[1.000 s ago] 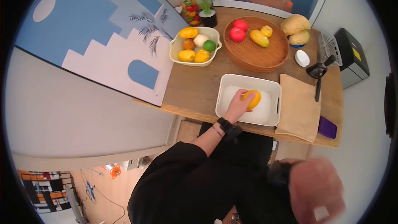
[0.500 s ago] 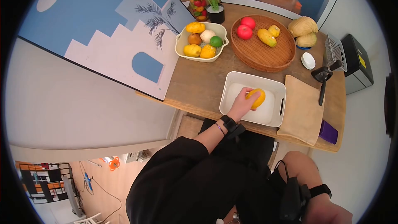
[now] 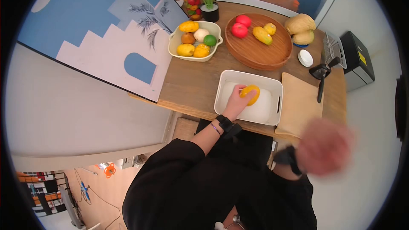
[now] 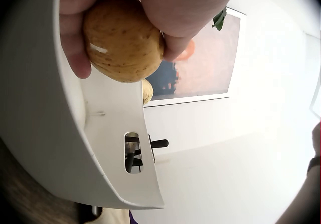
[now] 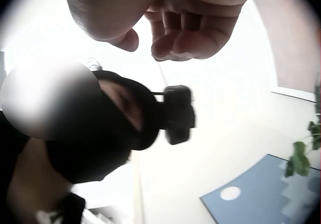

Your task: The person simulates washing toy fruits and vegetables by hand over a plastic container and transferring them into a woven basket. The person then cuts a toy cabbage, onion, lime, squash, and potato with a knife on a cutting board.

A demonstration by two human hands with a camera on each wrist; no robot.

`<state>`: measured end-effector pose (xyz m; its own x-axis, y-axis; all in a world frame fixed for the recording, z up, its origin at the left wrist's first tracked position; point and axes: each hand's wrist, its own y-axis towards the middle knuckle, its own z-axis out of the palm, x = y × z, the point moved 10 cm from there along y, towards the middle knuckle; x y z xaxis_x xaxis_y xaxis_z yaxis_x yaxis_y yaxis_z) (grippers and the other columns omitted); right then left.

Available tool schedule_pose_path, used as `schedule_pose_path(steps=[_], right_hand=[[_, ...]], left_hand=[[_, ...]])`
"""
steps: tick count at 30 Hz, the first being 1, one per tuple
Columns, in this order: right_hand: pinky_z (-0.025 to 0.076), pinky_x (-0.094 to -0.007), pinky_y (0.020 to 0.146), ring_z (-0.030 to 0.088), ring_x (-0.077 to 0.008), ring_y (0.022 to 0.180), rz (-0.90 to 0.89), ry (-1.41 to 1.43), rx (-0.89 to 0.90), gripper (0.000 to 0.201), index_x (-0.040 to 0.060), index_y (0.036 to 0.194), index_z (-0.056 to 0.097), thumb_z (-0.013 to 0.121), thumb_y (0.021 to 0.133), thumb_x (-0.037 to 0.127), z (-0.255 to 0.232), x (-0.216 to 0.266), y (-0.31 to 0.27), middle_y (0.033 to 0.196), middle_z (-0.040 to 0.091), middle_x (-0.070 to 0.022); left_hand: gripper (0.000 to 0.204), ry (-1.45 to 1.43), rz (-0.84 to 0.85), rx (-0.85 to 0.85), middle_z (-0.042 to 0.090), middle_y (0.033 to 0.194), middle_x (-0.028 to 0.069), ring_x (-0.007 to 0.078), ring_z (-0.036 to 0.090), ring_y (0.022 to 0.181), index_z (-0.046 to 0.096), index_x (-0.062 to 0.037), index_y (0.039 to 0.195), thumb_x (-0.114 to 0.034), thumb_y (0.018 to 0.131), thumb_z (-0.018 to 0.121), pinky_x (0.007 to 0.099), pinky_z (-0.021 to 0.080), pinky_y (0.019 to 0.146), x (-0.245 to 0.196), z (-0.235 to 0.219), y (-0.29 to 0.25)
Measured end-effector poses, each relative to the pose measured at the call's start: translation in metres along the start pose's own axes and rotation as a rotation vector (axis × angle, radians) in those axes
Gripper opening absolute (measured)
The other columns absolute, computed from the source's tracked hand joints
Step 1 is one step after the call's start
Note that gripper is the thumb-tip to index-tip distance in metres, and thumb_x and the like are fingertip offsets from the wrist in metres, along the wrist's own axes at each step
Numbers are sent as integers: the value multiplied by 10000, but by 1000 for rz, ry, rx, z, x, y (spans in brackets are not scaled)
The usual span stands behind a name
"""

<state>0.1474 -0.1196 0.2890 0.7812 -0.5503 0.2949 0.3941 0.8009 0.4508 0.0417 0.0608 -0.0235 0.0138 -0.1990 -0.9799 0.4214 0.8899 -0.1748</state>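
Note:
In the head view the left hand [image 3: 237, 103] grips a yellow fruit [image 3: 251, 95] inside the white bin [image 3: 221, 86]. The left wrist view shows its fingers and thumb round the speckled fruit [image 4: 123, 38], beside the bin's wall [image 4: 108, 128]. Raised near the table's front right edge, the right hand [image 3: 325, 147] is blurred. Seen in the right wrist view, that hand [image 5: 175, 18] has loosely curled fingers, the thumb apart from them, and no object visible in its grasp.
Behind the bin are a cream basket [image 3: 191, 58] of fruit and a round brown tray [image 3: 260, 63] with red and yellow fruit. A beige cloth [image 3: 298, 102], a white bowl [image 3: 305, 58] and a black tool [image 3: 320, 71] lie to the right.
The right hand has risen from the lower right towards the table's front edge. The left hand still holds the yellow fruit in the bin. The head view has shifted slightly.

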Motion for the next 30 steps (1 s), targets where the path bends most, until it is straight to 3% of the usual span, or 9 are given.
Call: schedule_pose_path(steps=[1, 2, 4, 6, 10, 15, 19, 21, 30], right_hand=[[434, -243, 484, 518, -97, 584, -120, -768, -304, 86, 62, 918, 666, 605, 972, 88, -22, -14, 8, 751, 566, -4], [462, -257, 531, 521, -104, 611, -59, -1128, -199, 129, 50, 1097, 661, 607, 987, 88, -59, -38, 19, 805, 583, -8], [509, -269, 689, 578, -120, 748, 164, -1310, -265, 272, 27, 1245, 601, 632, 997, 136, -178, -83, 6, 944, 619, -65], [546, -301, 791, 627, -154, 884, 72, -1795, -245, 422, 42, 1356, 555, 673, 983, 199, -216, -103, -12, 1064, 627, -97], [514, -362, 937, 626, -254, 1092, 121, -1519, -361, 582, 42, 1418, 534, 726, 936, 304, -261, -126, -26, 1184, 643, -180], [605, -334, 652, 695, -257, 894, 592, -1204, -528, 541, 26, 1378, 548, 690, 954, 329, -279, -151, -35, 1167, 652, -180], [559, -309, 457, 705, -228, 815, 634, -1326, -541, 406, 25, 1265, 577, 575, 1016, 346, -294, -148, -41, 1073, 669, -152], [533, -304, 410, 696, -213, 707, 495, -1043, -681, 355, 39, 1181, 563, 442, 1063, 352, -298, -139, -45, 952, 664, -138], [425, -267, 363, 559, -131, 490, 597, -1045, -668, 292, 43, 1269, 543, 418, 1029, 152, -307, -145, -52, 955, 642, -107]], left_hand=[[540, 26, 19, -37, 632, 1089, 130, 178, 651, 968, 532, -4, 1233, -372, 921, 774, 297, 558, 805, -2, -4, -2], [545, 51, 43, -69, 631, 1091, 127, 178, 641, 980, 532, -5, 1237, -367, 916, 782, 300, 543, 835, -5, -6, -2], [523, 13, 54, -38, 633, 1106, 125, 180, 636, 1002, 527, -4, 1251, -336, 928, 769, 304, 540, 856, -10, -2, -3], [503, -16, 57, -14, 635, 1122, 123, 182, 631, 1024, 522, -2, 1266, -306, 941, 756, 308, 536, 878, -8, -1, -3], [422, -48, 114, 7, 641, 1224, 113, 187, 611, 1121, 536, 5, 1343, -199, 995, 660, 305, 499, 974, -15, -3, -5], [343, -170, -17, 127, 603, 1338, 113, 171, 581, 1201, 552, 2, 1377, -126, 1060, 519, 309, 463, 1036, 3, 2, 2], [341, -259, 25, -11, 609, 1314, 107, 172, 587, 1183, 535, 0, 1378, -161, 1080, 494, 306, 471, 1017, -6, -6, -2], [350, -309, 34, -69, 615, 1298, 107, 171, 591, 1166, 526, -4, 1380, -180, 1078, 510, 308, 476, 1003, -12, -8, -3], [433, -192, -45, 330, 598, 1140, 89, 163, 590, 1066, 486, -57, 1371, -236, 1014, 652, 285, 516, 903, -17, 28, -18]])
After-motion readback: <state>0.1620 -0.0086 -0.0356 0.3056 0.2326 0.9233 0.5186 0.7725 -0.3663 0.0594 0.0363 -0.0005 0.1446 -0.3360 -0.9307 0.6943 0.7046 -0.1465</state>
